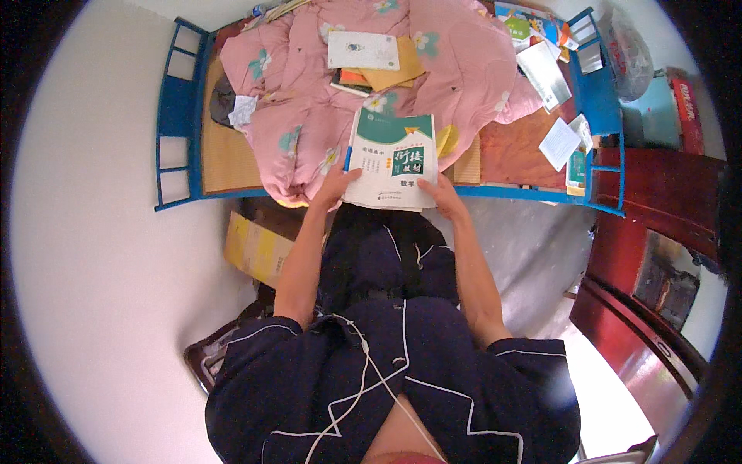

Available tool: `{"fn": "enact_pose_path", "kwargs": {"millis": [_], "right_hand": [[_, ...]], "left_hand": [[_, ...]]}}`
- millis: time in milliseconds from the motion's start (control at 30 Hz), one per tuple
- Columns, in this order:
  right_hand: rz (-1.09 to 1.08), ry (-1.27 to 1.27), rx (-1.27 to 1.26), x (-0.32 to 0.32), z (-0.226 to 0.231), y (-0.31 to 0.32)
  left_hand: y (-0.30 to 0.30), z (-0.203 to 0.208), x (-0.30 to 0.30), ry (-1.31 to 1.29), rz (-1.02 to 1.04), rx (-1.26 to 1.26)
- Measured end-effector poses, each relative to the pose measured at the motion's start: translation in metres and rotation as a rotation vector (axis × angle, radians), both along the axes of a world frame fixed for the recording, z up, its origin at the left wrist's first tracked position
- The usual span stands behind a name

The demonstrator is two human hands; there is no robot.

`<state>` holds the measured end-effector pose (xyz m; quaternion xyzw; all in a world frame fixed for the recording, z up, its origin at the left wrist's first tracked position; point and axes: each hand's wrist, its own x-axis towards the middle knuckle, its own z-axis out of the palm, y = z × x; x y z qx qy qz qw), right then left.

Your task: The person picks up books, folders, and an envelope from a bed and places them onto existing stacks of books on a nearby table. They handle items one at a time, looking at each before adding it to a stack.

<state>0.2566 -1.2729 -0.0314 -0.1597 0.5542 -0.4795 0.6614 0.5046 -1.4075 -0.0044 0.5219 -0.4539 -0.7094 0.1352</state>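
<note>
A white and green paperback textbook is held in front of me, cover up, at the near edge of the bed. My left hand grips its lower left side and my right hand its lower right corner. Both thumbs lie on the cover, while the other fingers are mostly hidden underneath. A narrow blue strip shows along the book's left edge; I cannot tell what it is. Beyond the book, a white booklet rests on a brown envelope and other papers on the pink flowered quilt.
The blue metal bed frame runs across in front of me. Loose papers and booklets lie on its right side. A cardboard box stands below at the left. Dark red furniture stands at the right. A white cord hangs over my shirt.
</note>
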Motion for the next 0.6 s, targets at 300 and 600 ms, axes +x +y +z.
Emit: {"fn": "enact_pose_path", "kwargs": {"millis": [300, 600], "right_hand": [[-0.24, -0.119, 0.216, 0.058, -0.052, 0.049], [-0.489, 0.154, 0.069, 0.084, -0.058, 0.128]], "left_hand": [[0.06, 0.017, 0.011, -0.148, -0.05, -0.692], [0.114, 0.02, 0.02, -0.145, -0.157, -0.641]]}}
